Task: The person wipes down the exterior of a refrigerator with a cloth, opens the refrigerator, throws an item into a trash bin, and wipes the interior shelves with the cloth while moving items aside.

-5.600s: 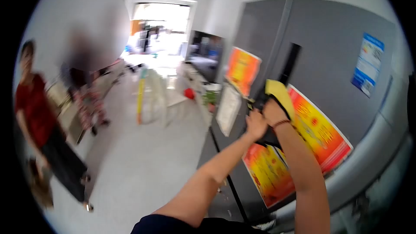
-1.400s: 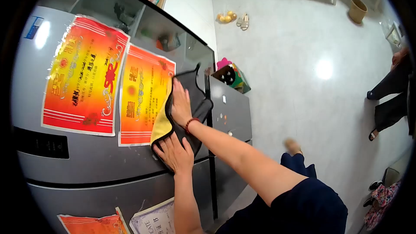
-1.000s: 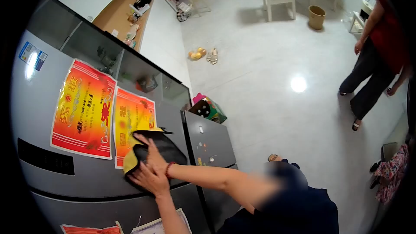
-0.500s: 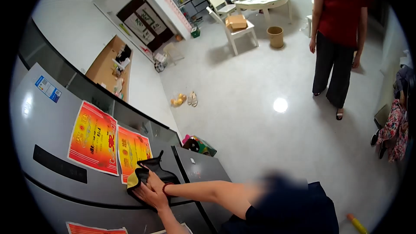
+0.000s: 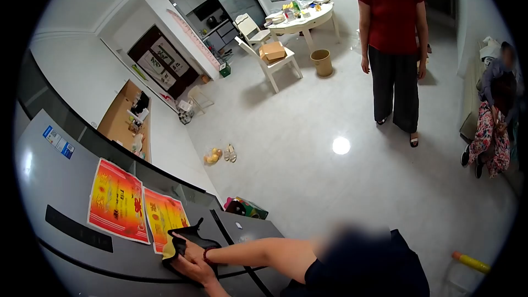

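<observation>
Cloth [image 5: 202,237]: yellow and black, crumpled on the grey fridge door [image 5: 74,187], at the edge of the nearer red-and-yellow certificate [image 5: 166,214]; long axis unclear.
Right hand [image 5: 191,248]: on the cloth, nearer than the other to the black part spread beyond it.
Left hand [image 5: 193,270]: lower, at the cloth's yellow end.
Grip: both touch it; whether fingers clench, one cannot tell.

Fridge door [image 5: 66,182] blocks way behind cloth [image 5: 192,235]; open floor [image 5: 286,148] alongside.

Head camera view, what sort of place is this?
Probably a home's living or dining area: there's a grey refrigerator, a white table with chairs, and sandals on the floor.
</observation>
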Demonstrator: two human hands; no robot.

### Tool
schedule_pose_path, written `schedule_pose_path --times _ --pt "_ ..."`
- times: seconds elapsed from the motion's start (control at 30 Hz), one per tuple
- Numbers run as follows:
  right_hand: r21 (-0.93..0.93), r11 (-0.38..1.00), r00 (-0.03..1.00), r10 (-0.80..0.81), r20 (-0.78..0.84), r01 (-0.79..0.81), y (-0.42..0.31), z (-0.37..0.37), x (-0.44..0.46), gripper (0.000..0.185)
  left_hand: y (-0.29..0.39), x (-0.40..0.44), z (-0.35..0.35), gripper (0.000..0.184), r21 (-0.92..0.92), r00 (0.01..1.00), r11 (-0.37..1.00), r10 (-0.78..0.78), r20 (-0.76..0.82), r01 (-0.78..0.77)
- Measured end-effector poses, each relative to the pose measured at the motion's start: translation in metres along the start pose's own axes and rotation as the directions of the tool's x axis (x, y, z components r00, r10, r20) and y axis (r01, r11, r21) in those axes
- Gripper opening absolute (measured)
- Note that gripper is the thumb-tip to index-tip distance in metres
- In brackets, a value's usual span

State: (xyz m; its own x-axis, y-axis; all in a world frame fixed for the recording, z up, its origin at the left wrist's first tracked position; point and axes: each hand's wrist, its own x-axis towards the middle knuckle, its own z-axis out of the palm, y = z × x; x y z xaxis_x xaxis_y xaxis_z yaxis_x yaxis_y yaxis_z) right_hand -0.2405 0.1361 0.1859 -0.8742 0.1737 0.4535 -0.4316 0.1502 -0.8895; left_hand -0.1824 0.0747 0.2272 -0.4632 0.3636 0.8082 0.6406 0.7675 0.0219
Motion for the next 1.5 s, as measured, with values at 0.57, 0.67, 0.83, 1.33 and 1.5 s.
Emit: schedule_pose_path --times 0.57,0.67,0.83,1.33,1.5 --pt "-0.077 0.997 0.999 -0.002 0.046 0.005 0.002 -0.014 0.028 0.054 0.08 -0.099 -0.043 0.032 -0.27 0.746 0.82 -0.257 0.615 0.505" --pt "-0.136 0.989 0.996 0.059 0.07 -0.049 -0.011 -0.016 0.03 0.055 0.082 -0.034 -0.074 0.034 -0.567 0.903 0.707 -0.376 0.207 0.424" --pt "-0.233 0.966 0.984 0.142 0.11 -0.114 -0.037 -0.014 0.038 0.056 0.051 -0.021 -0.05 0.027 -0.632 0.881 0.643 -0.449 0.147 0.433" --pt "-0.289 0.93 0.96 0.265 0.094 -0.228 -0.124 -0.038 0.022 0.066 0.052 -0.015 -0.031 0.041 -0.69 0.582 -0.048 -0.496 0.644 0.722" --pt "-0.162 0.976 0.98 0.166 0.106 -0.148 -0.129 -0.054 0.017 0.076 0.077 0.006 -0.039 0.038 -0.891 0.561 0.161 -0.819 0.12 0.425"
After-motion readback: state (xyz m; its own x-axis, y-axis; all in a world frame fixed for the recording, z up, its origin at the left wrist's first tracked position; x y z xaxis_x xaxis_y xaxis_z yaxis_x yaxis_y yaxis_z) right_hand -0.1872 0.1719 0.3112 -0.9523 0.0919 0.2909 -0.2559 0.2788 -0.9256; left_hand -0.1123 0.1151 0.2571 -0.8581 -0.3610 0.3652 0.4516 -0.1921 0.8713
